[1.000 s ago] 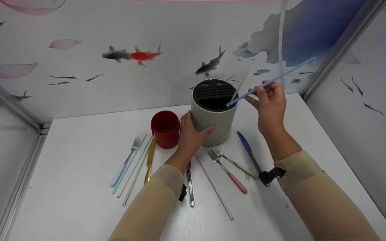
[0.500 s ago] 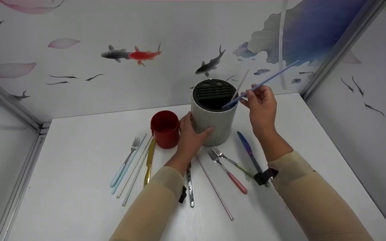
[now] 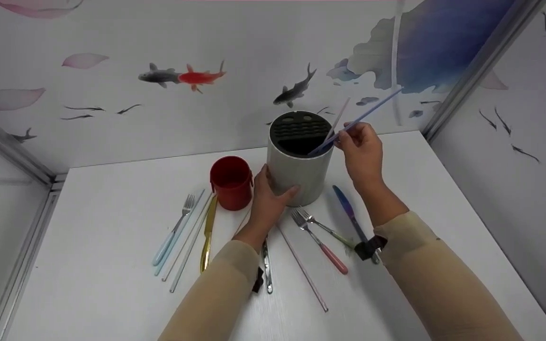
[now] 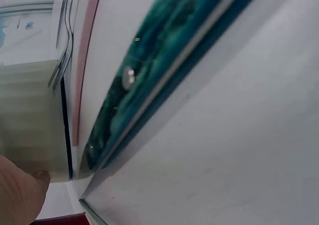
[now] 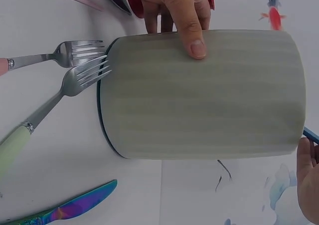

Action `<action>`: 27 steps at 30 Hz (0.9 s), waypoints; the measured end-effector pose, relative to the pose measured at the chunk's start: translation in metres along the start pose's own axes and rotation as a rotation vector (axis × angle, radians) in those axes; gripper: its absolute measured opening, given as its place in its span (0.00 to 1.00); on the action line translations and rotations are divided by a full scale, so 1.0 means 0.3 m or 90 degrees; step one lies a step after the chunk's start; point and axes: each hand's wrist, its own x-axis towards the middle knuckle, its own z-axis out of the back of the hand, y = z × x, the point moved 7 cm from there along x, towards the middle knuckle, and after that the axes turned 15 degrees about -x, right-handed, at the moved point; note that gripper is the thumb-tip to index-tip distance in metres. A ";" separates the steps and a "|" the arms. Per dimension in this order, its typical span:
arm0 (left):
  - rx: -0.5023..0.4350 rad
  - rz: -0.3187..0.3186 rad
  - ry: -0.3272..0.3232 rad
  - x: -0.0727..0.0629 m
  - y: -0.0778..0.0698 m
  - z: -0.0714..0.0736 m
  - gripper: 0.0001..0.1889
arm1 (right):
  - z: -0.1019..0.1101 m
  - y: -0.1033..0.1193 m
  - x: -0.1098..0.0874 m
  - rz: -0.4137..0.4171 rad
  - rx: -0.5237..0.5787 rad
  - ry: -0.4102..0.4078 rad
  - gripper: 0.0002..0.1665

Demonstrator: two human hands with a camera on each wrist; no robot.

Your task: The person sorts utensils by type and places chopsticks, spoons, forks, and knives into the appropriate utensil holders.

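Note:
My left hand grips the side of a pale grey-green utensil holder, thumb across its front. The holder stands upright, its dark insert showing ridged slots and a wide opening. My right hand pinches a blue chopstick near the holder's right rim. The chopstick slants, its lower end inside the opening and its upper end pointing up and right. A pale pink chopstick leans out of the same opening. In the right wrist view, the left thumb lies on the holder and the right hand shows at its top edge.
A red cup stands left of the holder. A blue-handled fork, several chopsticks and a gold knife lie at left. Before the holder are a pink chopstick and two forks; a rainbow-bladed knife lies right.
My right hand has moved left and slightly down toward the holder, and the blue chopstick's lower end has slid further into the opening. The left hand keeps its hold on the holder.

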 end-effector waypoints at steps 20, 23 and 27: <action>0.063 0.032 0.001 -0.005 0.070 -0.001 0.56 | -0.004 0.000 0.013 0.008 -0.008 0.011 0.12; 0.066 0.025 -0.003 -0.007 0.071 0.001 0.56 | -0.004 -0.001 0.013 -0.004 -0.016 0.013 0.12; 0.070 0.021 -0.004 -0.009 0.076 0.003 0.56 | -0.006 -0.005 0.020 -0.015 -0.042 0.017 0.12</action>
